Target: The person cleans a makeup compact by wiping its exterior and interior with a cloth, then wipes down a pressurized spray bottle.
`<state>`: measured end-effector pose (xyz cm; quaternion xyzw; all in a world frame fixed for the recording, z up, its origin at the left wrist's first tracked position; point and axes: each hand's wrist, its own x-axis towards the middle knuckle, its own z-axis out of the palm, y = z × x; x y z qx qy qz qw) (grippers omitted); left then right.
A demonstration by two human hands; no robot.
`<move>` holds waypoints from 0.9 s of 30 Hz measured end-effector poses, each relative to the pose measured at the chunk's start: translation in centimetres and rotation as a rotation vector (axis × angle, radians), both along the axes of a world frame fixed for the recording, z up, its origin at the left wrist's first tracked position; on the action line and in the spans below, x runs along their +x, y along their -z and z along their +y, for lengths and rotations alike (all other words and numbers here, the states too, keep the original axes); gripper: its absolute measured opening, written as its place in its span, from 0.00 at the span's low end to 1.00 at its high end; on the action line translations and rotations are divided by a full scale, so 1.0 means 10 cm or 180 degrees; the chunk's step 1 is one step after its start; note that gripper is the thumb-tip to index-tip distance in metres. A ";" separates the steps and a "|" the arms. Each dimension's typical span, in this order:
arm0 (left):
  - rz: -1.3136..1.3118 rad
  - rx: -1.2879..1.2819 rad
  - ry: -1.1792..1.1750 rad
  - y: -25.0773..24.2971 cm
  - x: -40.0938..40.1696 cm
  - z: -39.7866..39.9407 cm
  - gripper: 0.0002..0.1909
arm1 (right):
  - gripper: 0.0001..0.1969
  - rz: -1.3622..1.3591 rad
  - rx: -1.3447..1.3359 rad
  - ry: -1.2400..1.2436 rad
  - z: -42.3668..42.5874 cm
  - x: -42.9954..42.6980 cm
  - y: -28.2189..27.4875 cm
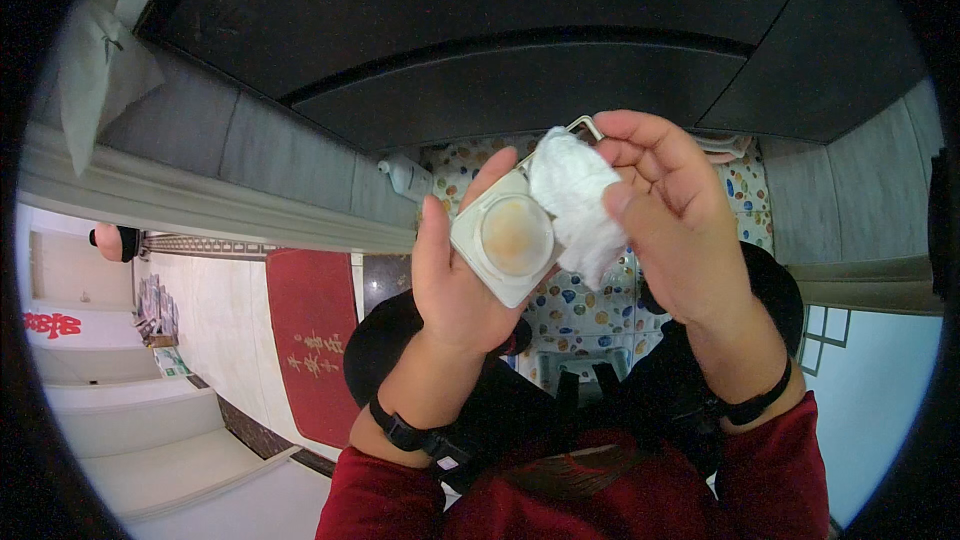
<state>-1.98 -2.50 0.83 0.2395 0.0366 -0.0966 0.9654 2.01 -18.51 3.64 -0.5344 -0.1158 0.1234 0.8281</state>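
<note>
My left hand (469,307) supports a square white plastic device (517,236) from beneath, its palm up and its thumb along the left edge. On the device's face is a round translucent cover with a yellowish-brown patch in the middle. A crumpled white cloth or wipe (574,184) lies over the device's upper right side. My right hand (671,217) pinches this cloth between thumb and fingers. Close to the right fingertips, a thin bent metal bracket (595,126) sticks out past the cloth. The cloth hides how the bracket joins the device.
A large black panel (487,82) stands ahead of me. Beside it, on the pebble-patterned tiled floor (577,307), is a white bottle (407,178). A low plastic stool (551,367) shows between my legs. Leftward, past a sill, lies a red doormat (311,345) bearing writing.
</note>
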 end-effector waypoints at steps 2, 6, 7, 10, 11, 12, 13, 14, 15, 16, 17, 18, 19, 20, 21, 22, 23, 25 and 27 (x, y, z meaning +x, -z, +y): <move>0.0083 0.0106 -0.0091 0.02 0.00 -0.01 0.37 | 0.23 -0.0127 0.0011 -0.0143 0.10 -0.07 0.00; -0.0118 0.0068 -0.0152 0.12 -0.02 -0.03 0.38 | 0.18 -0.1748 -0.1976 -0.0052 0.21 -0.11 0.05; -0.0001 0.0220 -0.0322 0.10 -0.01 -0.06 0.38 | 0.18 -0.1744 -0.1976 -0.0051 0.23 -0.12 0.06; 0.0075 0.0639 -0.0461 0.04 0.02 -0.13 0.36 | 0.14 -0.2403 -0.2188 0.0196 0.27 -0.14 0.09; 0.0115 0.0989 -0.0553 0.03 0.03 -0.14 0.35 | 0.14 -0.2405 -0.2189 0.0194 0.27 -0.15 0.08; 0.0070 0.0876 -0.0467 0.08 0.02 -0.12 0.33 | 0.15 -0.2574 -0.2354 0.0204 0.27 -0.17 0.07; 0.0078 0.0879 -0.0475 0.11 0.00 -0.11 0.33 | 0.15 -0.2743 -0.2518 0.0214 0.28 -0.19 0.07; 0.0162 0.0952 -0.0480 0.13 -0.01 -0.11 0.34 | 0.15 -0.2855 -0.2501 0.0300 0.29 -0.19 0.10; 0.0243 0.1020 -0.0479 0.13 -0.02 -0.12 0.36 | 0.15 -0.2851 -0.2503 0.0296 0.29 -0.22 0.10; 0.0263 0.1143 -0.0555 0.10 -0.02 -0.14 0.35 | 0.15 -0.2886 -0.2680 0.0222 0.28 -0.25 0.09; 0.0270 0.1143 -0.0553 0.07 -0.02 -0.14 0.35 | 0.14 -0.2919 -0.2857 0.0146 0.27 -0.28 0.09; 0.0255 0.1349 -0.0688 0.05 -0.02 -0.13 0.35 | 0.14 -0.2915 -0.2850 0.0142 0.28 -0.30 0.09; 0.0240 0.1556 -0.0822 0.04 -0.01 -0.12 0.35 | 0.09 -0.3041 -0.2967 0.0135 0.30 -0.33 0.09; 0.0215 0.1705 -0.0928 0.02 0.00 -0.11 0.35 | 0.06 -0.3168 -0.3083 0.0129 0.30 -0.35 0.09; 0.0216 0.1705 -0.0928 0.03 0.01 -0.10 0.35 | 0.06 -0.3167 -0.3083 0.0129 0.30 -0.37 0.10; 0.0253 0.1670 -0.0994 0.03 0.02 -0.09 0.35 | 0.05 -0.3159 -0.3157 0.0097 0.30 -0.38 0.11; 0.0290 0.1633 -0.1060 0.03 0.02 -0.09 0.35 | 0.05 -0.3150 -0.3232 0.0066 0.30 -0.39 0.12; 0.0229 0.1618 -0.1029 0.04 0.02 -0.07 0.35 | 0.05 -0.3212 -0.3106 0.0137 0.29 -0.37 0.16; 0.0176 0.1601 -0.1002 0.06 0.01 -0.08 0.36 | 0.06 -0.3271 -0.2977 0.0199 0.26 -0.37 0.18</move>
